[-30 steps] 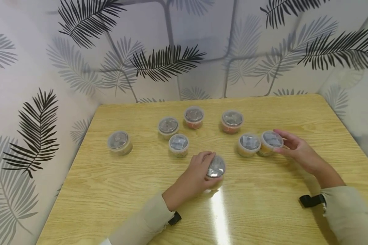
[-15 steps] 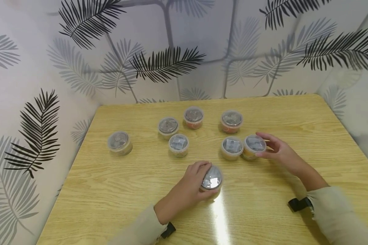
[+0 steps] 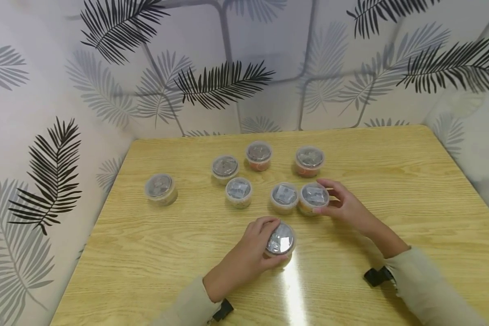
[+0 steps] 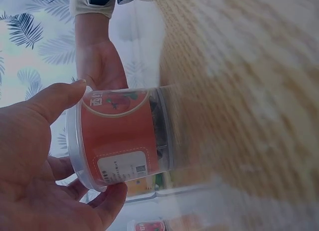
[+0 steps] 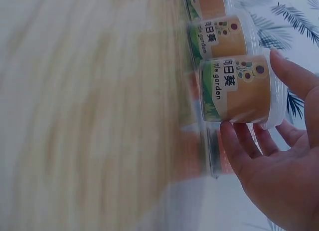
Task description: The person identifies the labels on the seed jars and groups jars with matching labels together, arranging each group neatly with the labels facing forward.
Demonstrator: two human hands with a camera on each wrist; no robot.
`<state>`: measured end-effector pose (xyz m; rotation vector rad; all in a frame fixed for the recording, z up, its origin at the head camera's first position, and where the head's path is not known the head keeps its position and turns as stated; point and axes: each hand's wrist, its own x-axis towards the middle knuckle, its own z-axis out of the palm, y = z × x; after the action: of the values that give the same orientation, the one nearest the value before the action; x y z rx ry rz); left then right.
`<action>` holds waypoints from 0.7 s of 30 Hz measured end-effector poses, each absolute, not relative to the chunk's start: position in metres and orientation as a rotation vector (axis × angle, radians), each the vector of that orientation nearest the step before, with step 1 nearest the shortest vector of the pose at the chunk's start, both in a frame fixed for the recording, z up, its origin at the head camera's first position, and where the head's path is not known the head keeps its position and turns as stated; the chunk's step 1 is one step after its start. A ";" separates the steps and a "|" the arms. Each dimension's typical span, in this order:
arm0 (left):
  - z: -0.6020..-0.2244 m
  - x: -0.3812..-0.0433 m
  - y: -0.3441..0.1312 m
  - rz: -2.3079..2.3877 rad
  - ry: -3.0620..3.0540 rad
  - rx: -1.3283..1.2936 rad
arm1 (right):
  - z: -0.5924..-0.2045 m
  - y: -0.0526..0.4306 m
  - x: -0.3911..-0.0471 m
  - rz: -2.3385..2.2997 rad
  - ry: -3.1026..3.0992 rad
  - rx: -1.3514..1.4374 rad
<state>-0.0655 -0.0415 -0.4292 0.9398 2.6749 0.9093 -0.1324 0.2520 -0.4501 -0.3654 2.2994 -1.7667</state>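
Note:
In the head view my left hand [image 3: 248,253] grips a round clear plastic tub [image 3: 280,239] with a silvery packet under its lid. The left wrist view shows a red label [image 4: 119,131] around that tub, thumb on one side and fingers on the other. My right hand [image 3: 344,208] holds a smaller tub [image 3: 314,195] between thumb and fingers. Its orange label [image 5: 244,89] carries sunflowers and the words "little garden". A matching tub [image 3: 284,196] stands against its left side. All these tubs sit on the wooden table [image 3: 146,262].
Left of the matching tub stands another small tub [image 3: 238,192]. Behind it are a larger tub [image 3: 225,168] and a red-labelled tub [image 3: 258,155]. A second red-labelled tub [image 3: 309,160] stands at back right, and one tub [image 3: 160,188] at far left. A leaf-patterned wall borders the table.
My right hand has slid its tub and the matching tub leftward across the table. The left hand first drew its tub nearer and slightly left, then stayed about still.

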 end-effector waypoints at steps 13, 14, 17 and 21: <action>-0.435 -0.080 -0.042 0.935 2.695 0.933 | -0.458 0.216 -0.141 -1.790 2.312 -0.407; -0.436 -0.081 -0.042 0.943 2.698 0.927 | -0.458 0.214 -0.141 -1.785 2.314 -0.400; -0.436 -0.085 -0.042 0.962 2.703 0.919 | -0.458 0.209 -0.144 -1.764 2.322 -0.387; -0.437 -0.088 -0.041 0.963 2.708 0.911 | -0.457 0.207 -0.146 -1.743 2.328 -0.384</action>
<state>-0.0879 -0.0412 -0.4365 0.9109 2.7078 0.9626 -0.1459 0.2067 -0.4565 -0.3837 2.3280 -1.7434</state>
